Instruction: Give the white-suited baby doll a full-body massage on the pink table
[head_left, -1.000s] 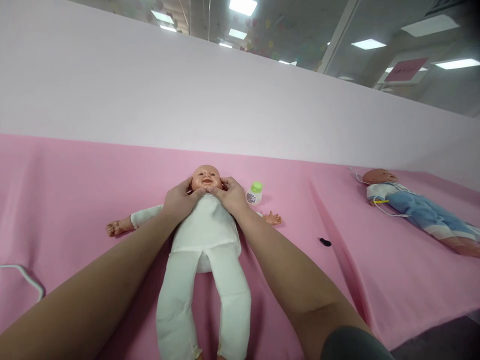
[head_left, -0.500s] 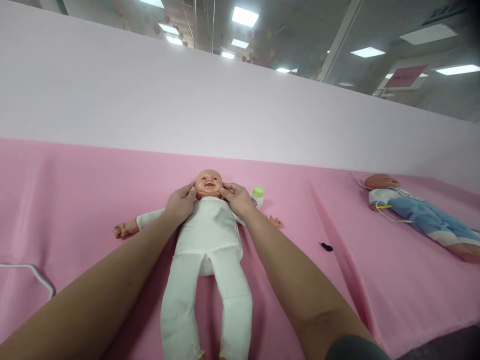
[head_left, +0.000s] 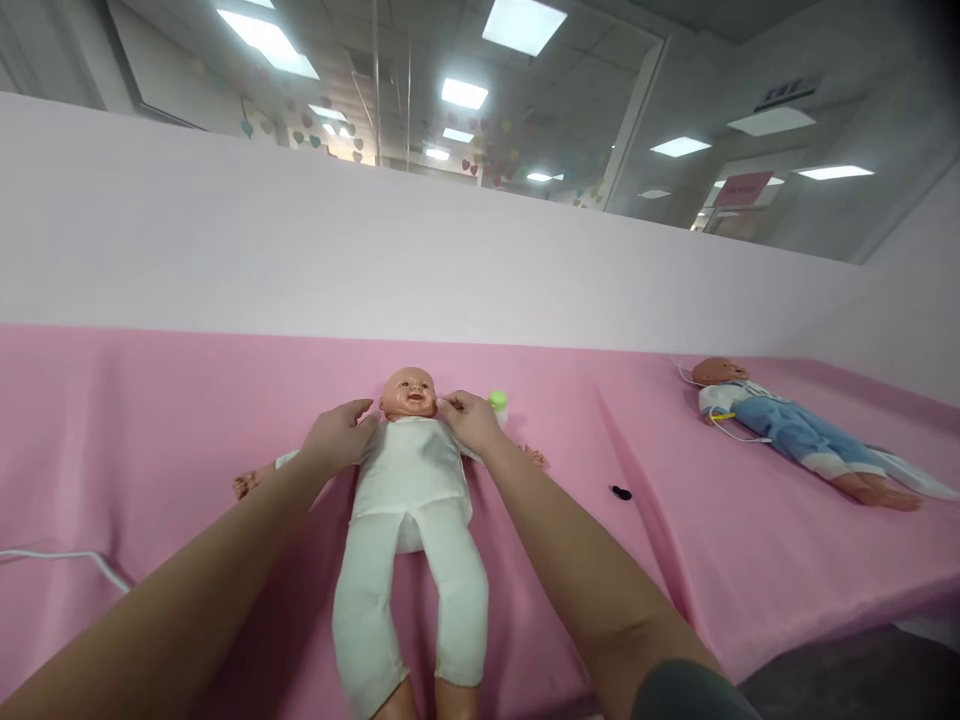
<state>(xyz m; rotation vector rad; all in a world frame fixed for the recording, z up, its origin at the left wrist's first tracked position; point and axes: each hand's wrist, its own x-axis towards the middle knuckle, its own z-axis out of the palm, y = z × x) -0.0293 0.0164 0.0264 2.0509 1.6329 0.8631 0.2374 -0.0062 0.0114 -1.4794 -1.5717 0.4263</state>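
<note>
Doll (head_left: pixel 412 480) in white clothing lies on back on pink cloth (head_left: pixel 187 400), in middle of view, head toward white wall (head_left: pixel 450 260). Left hand (head_left: pixel 339 437) is beside doll's head and shoulder, thumb and index finger a little apart, other fingers curled and partly hidden. Right hand (head_left: pixel 472 420) is at opposite side of head, thumb and index fingertips close together; whether they pinch something, one cannot see. Green-capped bottle (head_left: pixel 498 402) stands just beyond right hand, partly hidden. Small black object (head_left: pixel 621 493) lies farther right. Second doll (head_left: pixel 784 425), in blue and white, lies well apart.
</note>
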